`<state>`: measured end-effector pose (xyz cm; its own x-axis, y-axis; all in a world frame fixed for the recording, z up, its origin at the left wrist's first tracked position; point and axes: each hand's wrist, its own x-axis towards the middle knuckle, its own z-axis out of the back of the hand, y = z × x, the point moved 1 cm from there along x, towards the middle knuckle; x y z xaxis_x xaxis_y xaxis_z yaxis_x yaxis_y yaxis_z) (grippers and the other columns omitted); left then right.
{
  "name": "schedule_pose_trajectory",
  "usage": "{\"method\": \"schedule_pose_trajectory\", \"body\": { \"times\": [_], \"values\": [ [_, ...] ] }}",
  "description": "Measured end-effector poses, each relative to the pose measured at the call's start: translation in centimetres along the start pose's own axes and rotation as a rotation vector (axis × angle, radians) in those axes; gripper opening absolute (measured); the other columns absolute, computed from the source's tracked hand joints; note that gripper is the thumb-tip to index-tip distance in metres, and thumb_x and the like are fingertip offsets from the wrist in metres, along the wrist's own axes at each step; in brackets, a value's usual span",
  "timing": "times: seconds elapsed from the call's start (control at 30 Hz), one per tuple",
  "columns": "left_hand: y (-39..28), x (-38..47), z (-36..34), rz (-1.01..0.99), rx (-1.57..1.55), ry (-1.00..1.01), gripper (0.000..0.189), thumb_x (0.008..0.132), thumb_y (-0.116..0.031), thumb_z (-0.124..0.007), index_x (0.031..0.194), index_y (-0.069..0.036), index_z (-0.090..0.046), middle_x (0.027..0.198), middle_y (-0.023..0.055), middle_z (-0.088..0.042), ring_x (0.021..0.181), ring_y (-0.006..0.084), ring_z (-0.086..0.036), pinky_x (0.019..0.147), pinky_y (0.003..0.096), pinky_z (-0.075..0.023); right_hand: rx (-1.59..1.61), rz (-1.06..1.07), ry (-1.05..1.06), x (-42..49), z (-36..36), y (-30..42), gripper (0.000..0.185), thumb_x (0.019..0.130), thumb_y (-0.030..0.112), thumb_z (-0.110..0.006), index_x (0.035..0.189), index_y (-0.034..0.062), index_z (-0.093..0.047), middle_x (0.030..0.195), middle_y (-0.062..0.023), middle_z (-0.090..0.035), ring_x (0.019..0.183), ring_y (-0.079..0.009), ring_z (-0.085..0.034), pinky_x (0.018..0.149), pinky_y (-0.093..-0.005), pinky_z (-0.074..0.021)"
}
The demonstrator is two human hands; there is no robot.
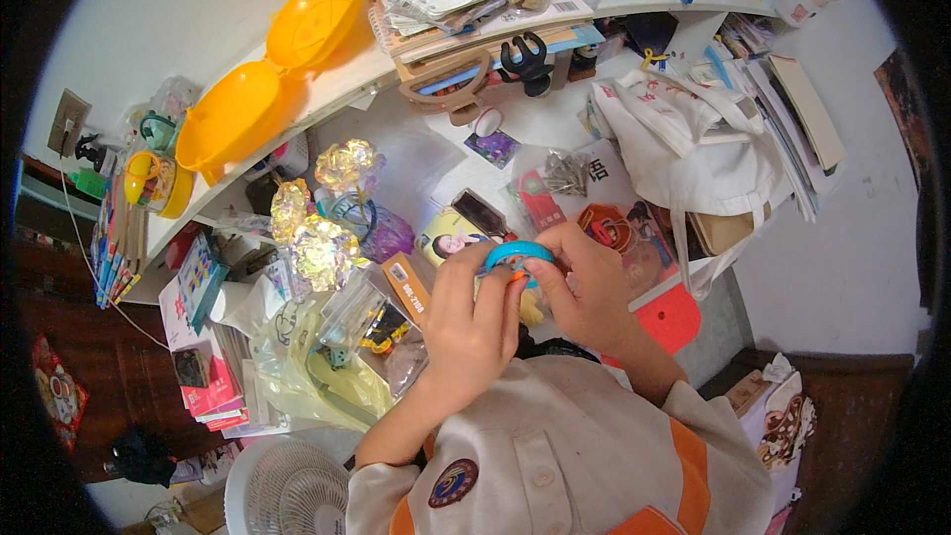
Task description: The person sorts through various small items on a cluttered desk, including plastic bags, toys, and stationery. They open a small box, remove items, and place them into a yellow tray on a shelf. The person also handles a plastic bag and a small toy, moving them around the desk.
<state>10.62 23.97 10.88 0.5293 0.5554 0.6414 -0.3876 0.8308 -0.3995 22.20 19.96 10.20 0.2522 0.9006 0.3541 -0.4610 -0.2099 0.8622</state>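
Both hands meet in front of my chest around a small round blue object with a grey and orange middle; its exact kind cannot be told. My left hand grips its left side, with fingertips at the orange part. My right hand pinches the right side between thumb and curled fingers. Just beyond it lie a dark flat bottle-shaped item and a yellow card with a portrait. An orange and white box is left of my left hand.
Shiny golden artificial flowers and a yellowish plastic bag crowd the left. A white cloth bag stands at the right. The shelf edge runs across the back, bearing yellow plastic containers. A white fan stands at lower left.
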Motion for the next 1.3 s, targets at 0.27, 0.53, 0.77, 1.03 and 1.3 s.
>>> {"method": "schedule_pose_trajectory", "body": {
  "times": [0.27, 0.53, 0.77, 1.03, 1.3],
  "values": [
    [0.7, -0.9, -1.3, -0.050, -0.053, 0.027, 0.015, 0.063, 0.001, -0.053, 0.073, 0.007, -0.044, 0.091, 0.0193, -0.043, 0.076, 0.0293, -0.048, 0.063, 0.0336, -0.0415, -0.009, -0.103, -0.079, -0.6, -0.9, -0.1, 0.012, 0.071, 0.009, -0.051, 0.076, 0.0018, -0.043, 0.060, -0.0110, -0.047, 0.051, -0.0214, -0.050, 0.045, -0.0301, -0.0379],
    [0.6, -1.2, -1.1, -0.159, 0.180, -0.111, 0.019, 0.057, 0.000, -0.056, 0.073, 0.005, -0.047, 0.084, 0.0146, -0.043, 0.071, 0.0274, -0.047, 0.056, 0.0313, -0.0410, 0.046, -0.022, -0.063, -0.6, -1.2, -0.4, 0.010, 0.071, 0.007, -0.049, 0.078, 0.0016, -0.044, 0.067, -0.0105, -0.049, 0.050, -0.0144, -0.048, 0.044, -0.0253, -0.0387],
    [0.8, -1.1, 0.3, -0.020, -0.055, -0.084, 0.015, 0.057, -0.002, -0.056, 0.070, 0.003, -0.050, 0.078, 0.0119, -0.045, 0.058, 0.0192, -0.049, 0.046, 0.0247, -0.0401, 0.598, -0.126, 0.333, -0.1, 0.4, -0.5, 0.012, 0.072, 0.003, -0.044, 0.084, 0.0005, -0.047, 0.091, -0.0083, -0.045, 0.056, -0.0086, -0.047, 0.046, -0.0182, -0.0377],
    [-0.4, -2.3, 0.9, 0.128, -0.213, 0.024, 0.013, 0.058, -0.002, -0.054, 0.069, 0.003, -0.048, 0.080, 0.0135, -0.042, 0.068, 0.0228, -0.044, 0.059, 0.0263, -0.0377, 0.276, -0.095, 0.278, -1.0, -0.3, 0.0, 0.007, 0.070, 0.005, -0.047, 0.076, 0.0007, -0.047, 0.063, -0.0090, -0.049, 0.054, -0.0184, -0.050, 0.050, -0.0263, -0.0380],
    [-0.8, -2.5, 1.3, 0.031, -0.169, -0.014, 0.014, 0.061, -0.001, -0.054, 0.073, 0.005, -0.050, 0.082, 0.0134, -0.044, 0.061, 0.0209, -0.049, 0.047, 0.0257, -0.0408, 0.420, -0.046, 0.214, -1.6, -0.4, 0.5, 0.010, 0.072, 0.008, -0.048, 0.078, 0.0017, -0.045, 0.065, -0.0072, -0.049, 0.053, -0.0127, -0.048, 0.049, -0.0255, -0.0384]
  ]
}}
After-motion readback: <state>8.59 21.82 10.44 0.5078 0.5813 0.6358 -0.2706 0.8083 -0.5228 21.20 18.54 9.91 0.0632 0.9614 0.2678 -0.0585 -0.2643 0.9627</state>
